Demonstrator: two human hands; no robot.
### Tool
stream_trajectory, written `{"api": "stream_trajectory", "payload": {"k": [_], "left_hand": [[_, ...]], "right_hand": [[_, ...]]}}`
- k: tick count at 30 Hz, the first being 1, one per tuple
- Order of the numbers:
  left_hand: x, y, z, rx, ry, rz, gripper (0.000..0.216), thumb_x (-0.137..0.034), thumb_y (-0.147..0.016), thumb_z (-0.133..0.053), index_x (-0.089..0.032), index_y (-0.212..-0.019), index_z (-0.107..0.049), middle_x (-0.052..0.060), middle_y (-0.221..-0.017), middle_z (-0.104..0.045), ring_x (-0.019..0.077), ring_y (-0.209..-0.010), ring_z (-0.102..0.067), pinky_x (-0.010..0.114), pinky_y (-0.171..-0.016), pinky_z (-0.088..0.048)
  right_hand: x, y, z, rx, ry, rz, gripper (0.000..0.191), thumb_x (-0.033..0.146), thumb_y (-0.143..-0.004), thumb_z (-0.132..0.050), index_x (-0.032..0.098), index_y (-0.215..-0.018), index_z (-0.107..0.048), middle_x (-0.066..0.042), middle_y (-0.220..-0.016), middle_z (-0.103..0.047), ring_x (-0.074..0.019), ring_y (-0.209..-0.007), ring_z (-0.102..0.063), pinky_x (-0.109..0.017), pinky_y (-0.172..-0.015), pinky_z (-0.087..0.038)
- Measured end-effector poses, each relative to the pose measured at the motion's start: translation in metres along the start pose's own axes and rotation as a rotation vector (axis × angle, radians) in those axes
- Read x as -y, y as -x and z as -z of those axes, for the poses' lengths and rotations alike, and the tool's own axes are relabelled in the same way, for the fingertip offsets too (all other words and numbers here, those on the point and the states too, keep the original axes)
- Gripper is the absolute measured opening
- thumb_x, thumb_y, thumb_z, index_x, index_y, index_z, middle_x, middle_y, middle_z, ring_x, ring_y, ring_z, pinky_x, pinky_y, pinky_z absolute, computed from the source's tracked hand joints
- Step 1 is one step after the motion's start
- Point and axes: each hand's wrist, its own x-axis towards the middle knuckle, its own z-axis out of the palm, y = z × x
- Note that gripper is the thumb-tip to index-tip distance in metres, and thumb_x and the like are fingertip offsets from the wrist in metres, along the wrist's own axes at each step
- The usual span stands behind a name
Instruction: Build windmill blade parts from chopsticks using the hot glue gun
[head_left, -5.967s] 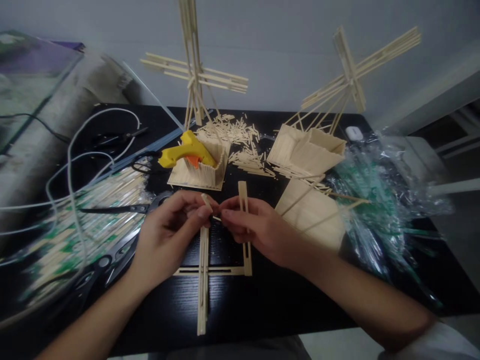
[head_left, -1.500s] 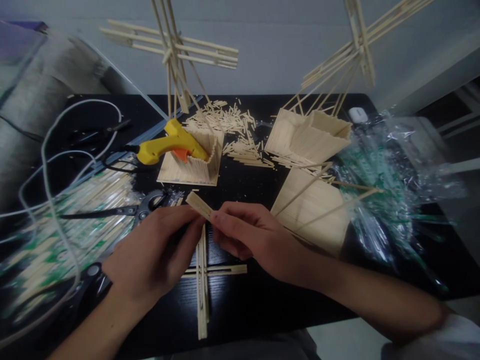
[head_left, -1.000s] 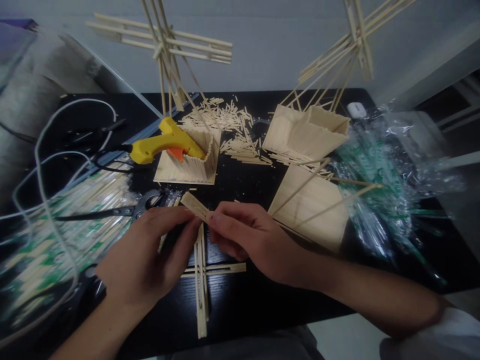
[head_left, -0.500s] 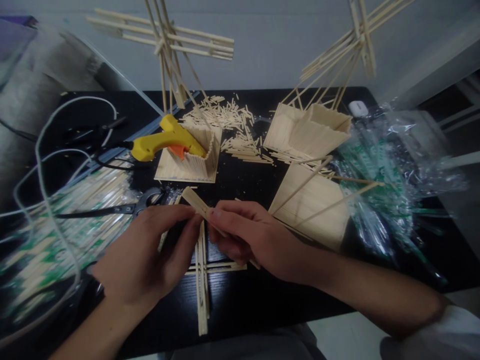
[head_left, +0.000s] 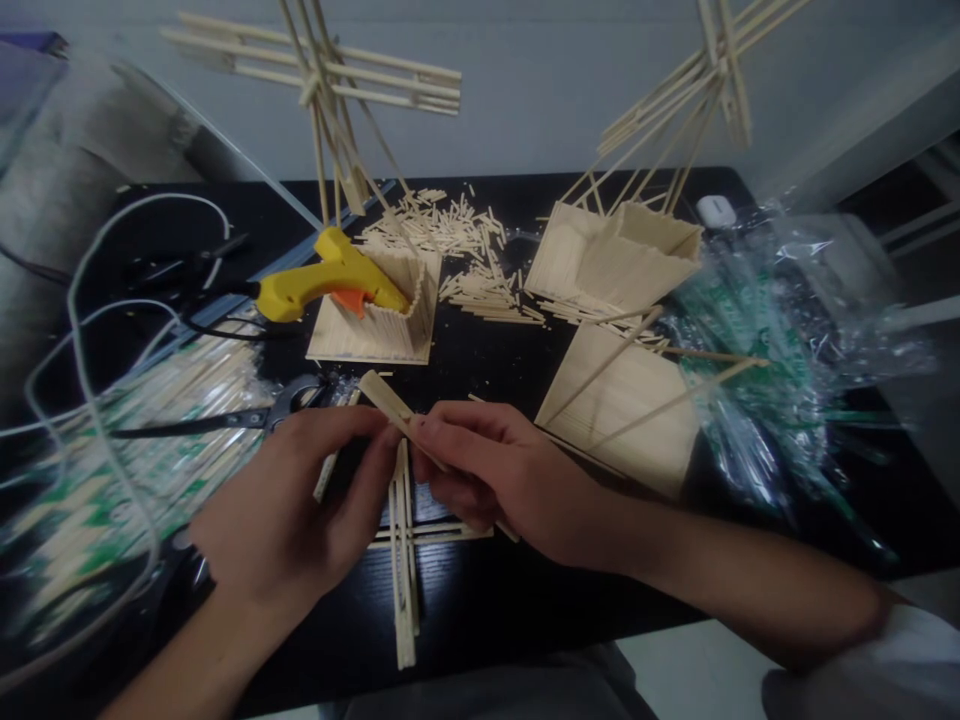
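Between my two hands is a narrow bundle of wooden sticks (head_left: 383, 394), slanting up to the left. My right hand (head_left: 491, 465) is closed around its lower part. The thumb and forefinger of my left hand (head_left: 296, 500) pinch at its middle, close to the right fingertips. What exactly the left fingertips grip is partly hidden. Below the hands, a cross made of thin wooden sticks (head_left: 405, 600) lies on the black table (head_left: 510, 610). A pair of scissors (head_left: 289, 400) lies beyond my left hand.
A yellow glue gun (head_left: 322, 282) rests in a stick-built box (head_left: 409, 335). Two windmill-like stick frames (head_left: 322, 75) stand behind. A flat wooden panel (head_left: 637, 410) with upright sticks is at right, beside plastic wrappers (head_left: 757, 400). Packaged sticks (head_left: 172, 430) and a white cable (head_left: 79, 330) lie left.
The view has shifted very slightly. Both hands keep their hold on the stick bundle, and nothing else has visibly moved.
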Motion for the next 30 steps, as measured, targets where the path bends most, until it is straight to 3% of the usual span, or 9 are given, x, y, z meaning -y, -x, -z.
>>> {"api": "stream_trajectory", "payload": {"k": [7, 13, 19, 30], "left_hand": [[0.001, -0.004, 0.001, -0.047, 0.052, -0.087, 0.004, -0.027, -0.097, -0.067, -0.027, -0.098, -0.071, -0.003, -0.081, -0.079, 0.0154, -0.066, -0.073, 0.028, -0.057, -0.052], [-0.002, -0.011, 0.007, -0.005, 0.107, -0.133, 0.011, -0.020, -0.093, -0.066, -0.028, -0.096, -0.072, -0.004, -0.079, -0.081, 0.0164, -0.062, -0.074, 0.028, -0.055, -0.055], [0.000, -0.009, 0.004, -0.014, 0.129, -0.121, 0.014, -0.019, -0.092, -0.067, -0.030, -0.101, -0.073, -0.002, -0.086, -0.083, 0.0185, -0.067, -0.077, 0.030, -0.060, -0.059], [-0.001, -0.013, 0.012, 0.072, 0.077, -0.090, 0.011, -0.025, -0.094, -0.064, -0.030, -0.094, -0.074, -0.005, -0.079, -0.082, 0.0156, -0.056, -0.075, 0.026, -0.049, -0.052]], "right_hand": [[-0.001, -0.001, -0.002, -0.032, 0.022, 0.070, 0.048, 0.058, -0.092, -0.079, 0.018, -0.073, -0.060, 0.009, -0.056, -0.044, -0.0067, -0.050, -0.033, -0.024, -0.047, -0.023], [-0.001, 0.001, -0.003, -0.046, 0.050, 0.148, 0.046, 0.055, -0.091, -0.082, 0.017, -0.073, -0.062, 0.006, -0.062, -0.048, -0.0078, -0.056, -0.039, -0.025, -0.051, -0.026], [-0.002, 0.001, 0.000, -0.039, 0.081, 0.153, 0.042, 0.049, -0.093, -0.081, 0.017, -0.072, -0.063, 0.006, -0.063, -0.048, -0.0087, -0.058, -0.039, -0.026, -0.052, -0.026], [-0.002, 0.000, -0.004, -0.056, 0.078, 0.109, 0.045, 0.053, -0.093, -0.079, 0.018, -0.070, -0.061, 0.007, -0.058, -0.046, -0.0080, -0.054, -0.036, -0.024, -0.051, -0.029]]}}
